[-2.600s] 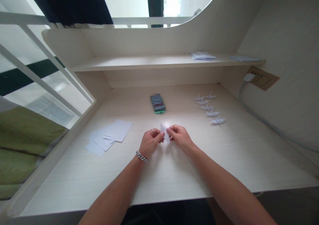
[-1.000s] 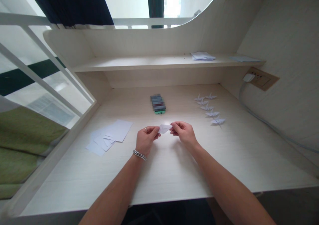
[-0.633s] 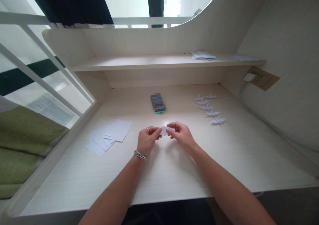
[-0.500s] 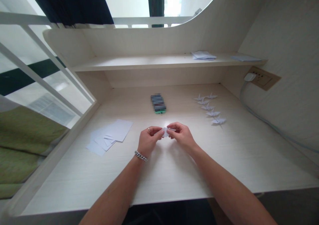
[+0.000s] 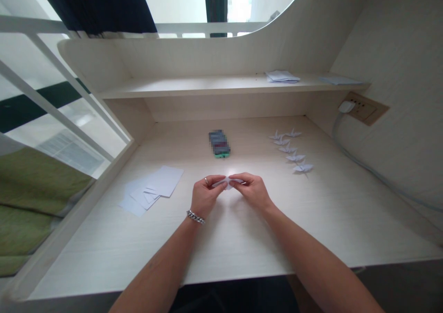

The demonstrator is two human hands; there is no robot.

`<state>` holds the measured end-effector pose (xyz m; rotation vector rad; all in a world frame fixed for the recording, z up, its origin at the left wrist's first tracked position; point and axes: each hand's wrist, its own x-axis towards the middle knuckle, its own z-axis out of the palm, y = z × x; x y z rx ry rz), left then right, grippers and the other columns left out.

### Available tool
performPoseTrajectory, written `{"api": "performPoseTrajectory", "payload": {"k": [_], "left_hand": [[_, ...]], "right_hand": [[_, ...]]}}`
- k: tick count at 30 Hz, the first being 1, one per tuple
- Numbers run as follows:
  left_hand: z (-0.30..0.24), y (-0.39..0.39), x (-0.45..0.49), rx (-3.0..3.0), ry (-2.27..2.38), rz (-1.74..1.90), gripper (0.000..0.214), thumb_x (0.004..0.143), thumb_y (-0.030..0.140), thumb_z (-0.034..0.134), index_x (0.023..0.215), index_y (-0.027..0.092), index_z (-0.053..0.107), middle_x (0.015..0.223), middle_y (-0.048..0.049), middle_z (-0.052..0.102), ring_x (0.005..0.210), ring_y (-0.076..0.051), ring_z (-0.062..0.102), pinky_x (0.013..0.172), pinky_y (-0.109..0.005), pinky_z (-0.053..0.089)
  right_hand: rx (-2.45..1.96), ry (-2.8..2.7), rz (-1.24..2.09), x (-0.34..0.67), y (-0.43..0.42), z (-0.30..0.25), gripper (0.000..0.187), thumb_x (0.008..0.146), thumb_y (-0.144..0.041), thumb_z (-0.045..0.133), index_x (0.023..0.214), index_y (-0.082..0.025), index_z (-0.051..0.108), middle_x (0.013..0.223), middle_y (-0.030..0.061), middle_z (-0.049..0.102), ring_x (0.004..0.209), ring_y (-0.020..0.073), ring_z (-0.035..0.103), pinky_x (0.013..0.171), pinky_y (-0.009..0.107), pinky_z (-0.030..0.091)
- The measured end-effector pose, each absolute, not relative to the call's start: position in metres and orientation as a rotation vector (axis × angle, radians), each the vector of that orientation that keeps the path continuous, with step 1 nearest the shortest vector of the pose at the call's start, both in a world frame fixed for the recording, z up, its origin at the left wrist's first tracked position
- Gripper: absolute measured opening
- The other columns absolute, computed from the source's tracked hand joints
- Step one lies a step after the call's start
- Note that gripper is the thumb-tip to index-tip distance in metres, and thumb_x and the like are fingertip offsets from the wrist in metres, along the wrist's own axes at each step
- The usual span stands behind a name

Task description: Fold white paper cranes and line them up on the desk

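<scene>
A small folded white paper (image 5: 228, 182) is held between my two hands above the middle of the desk. My left hand (image 5: 208, 192), with a ring and a chain bracelet, pinches its left side between thumb and fingers. On the right side, my right hand (image 5: 252, 189) grips it the same way. The fingers cover much of the paper, so its full folded shape is hidden. Several folded paper cranes (image 5: 295, 158) stand in a loose line to the right. Loose white paper sheets (image 5: 168, 180) lie overlapping to the left.
Beyond my hands lies a blurred dark object with a green edge (image 5: 222, 155). A shelf (image 5: 194, 86) spans the back, bearing folded papers (image 5: 282, 76). A plug (image 5: 346, 106) sits in the wall socket (image 5: 368, 109), its grey cable (image 5: 375, 171) running down the right side.
My right hand has shifted slightly left and down on the paper, and the fingertips of both hands are closer together. More of the paper's wings shows between the fingers.
</scene>
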<state>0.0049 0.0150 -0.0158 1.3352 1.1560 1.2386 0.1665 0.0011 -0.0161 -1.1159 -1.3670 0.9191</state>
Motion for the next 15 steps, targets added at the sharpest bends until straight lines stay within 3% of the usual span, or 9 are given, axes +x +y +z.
{"api": "performPoseTrajectory", "payload": {"k": [6,15], "left_hand": [[-0.0172,0.0153,0.0042,1.422,1.147,1.211,0.022,0.064,0.028,0.079,0.081,0.015,0.075,0.081,-0.0079,0.075,0.075,-0.020,0.069,0.070,-0.029,0.055],[-0.0155,0.0152,0.0050,1.326,1.097,1.153,0.020,0.062,0.026,0.079,0.077,0.014,0.072,0.071,-0.0050,0.072,0.062,-0.015,0.064,0.060,-0.025,0.051]], "right_hand": [[-1.080,-1.280,1.158,0.1688,0.0071,-0.0213,0.021,0.067,-0.029,0.075,0.085,-0.017,0.073,0.082,0.0061,0.073,0.077,0.0199,0.067,0.074,0.032,0.052],[-1.117,-1.323,1.253,0.1692,0.0069,-0.0216,0.023,0.072,-0.034,0.070,0.083,-0.014,0.072,0.072,0.0042,0.068,0.062,0.0137,0.059,0.059,0.026,0.048]]}}
